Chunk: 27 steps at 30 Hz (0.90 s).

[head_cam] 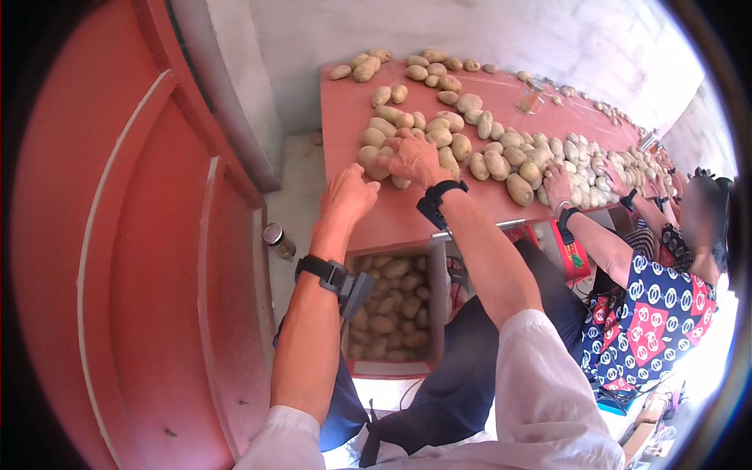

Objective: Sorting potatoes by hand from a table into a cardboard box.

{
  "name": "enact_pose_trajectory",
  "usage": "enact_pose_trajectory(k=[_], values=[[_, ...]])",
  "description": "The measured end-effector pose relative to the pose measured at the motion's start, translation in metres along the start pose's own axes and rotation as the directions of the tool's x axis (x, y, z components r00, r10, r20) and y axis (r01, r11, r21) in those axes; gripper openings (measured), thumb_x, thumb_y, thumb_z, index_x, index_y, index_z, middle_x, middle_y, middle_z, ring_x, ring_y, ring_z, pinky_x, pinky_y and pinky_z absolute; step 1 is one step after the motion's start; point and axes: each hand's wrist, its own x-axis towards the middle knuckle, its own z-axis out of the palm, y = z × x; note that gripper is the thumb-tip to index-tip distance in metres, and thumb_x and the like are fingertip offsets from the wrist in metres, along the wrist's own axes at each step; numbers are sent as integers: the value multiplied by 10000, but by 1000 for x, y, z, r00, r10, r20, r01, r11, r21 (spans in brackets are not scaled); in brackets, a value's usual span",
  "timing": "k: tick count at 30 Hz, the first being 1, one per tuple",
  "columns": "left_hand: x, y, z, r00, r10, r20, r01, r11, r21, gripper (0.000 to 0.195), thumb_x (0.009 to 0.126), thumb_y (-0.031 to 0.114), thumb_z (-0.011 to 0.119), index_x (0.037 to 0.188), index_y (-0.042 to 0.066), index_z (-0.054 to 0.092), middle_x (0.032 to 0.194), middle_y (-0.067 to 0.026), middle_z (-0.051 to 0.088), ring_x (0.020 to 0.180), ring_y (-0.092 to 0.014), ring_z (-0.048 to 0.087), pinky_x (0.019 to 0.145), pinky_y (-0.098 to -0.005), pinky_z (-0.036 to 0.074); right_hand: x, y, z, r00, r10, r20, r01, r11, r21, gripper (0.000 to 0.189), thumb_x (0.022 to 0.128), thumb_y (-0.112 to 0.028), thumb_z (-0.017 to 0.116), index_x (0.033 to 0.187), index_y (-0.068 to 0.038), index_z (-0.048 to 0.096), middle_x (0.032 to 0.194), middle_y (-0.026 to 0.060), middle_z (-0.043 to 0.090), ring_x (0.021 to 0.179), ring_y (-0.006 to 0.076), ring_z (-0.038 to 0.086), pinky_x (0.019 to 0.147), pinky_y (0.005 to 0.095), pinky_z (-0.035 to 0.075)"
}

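Note:
Potatoes [373,137] lie in a loose pile on the red tabletop [382,218] before me. My right hand [414,155] reaches over the pile's near side, fingers spread and touching potatoes; its palm is hidden. Left of it, my left hand [351,197] is at the table's left edge with fingers partly curled, close to the nearest potatoes. Whether anything is inside that hand cannot be seen. Below the table edge, between my legs, stands an open cardboard box [439,299] holding many potatoes [395,305]. Black straps with small devices circle both my wrists.
A co-worker's hand [558,185] rests at the potatoes on my right, with more people's hands beyond. A glass jar [530,96] stands on the table's far side. A lidded bottle [279,241] is on the floor beside the red door [158,247] at left.

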Motion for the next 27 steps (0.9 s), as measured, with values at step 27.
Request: enact_pose_trajectory(k=[27], values=[[-10,13,41,980,89,179,-116,983,143,678,903,211,713,1501,31,447,1507,-209,523,1400,-350,498,1131,-468,430,-95,41,32,986,148,-80,-11,530,848,491,853,-374,768,1293,-179,672,1415,133,508,1345,307,514,1114,418,435]])
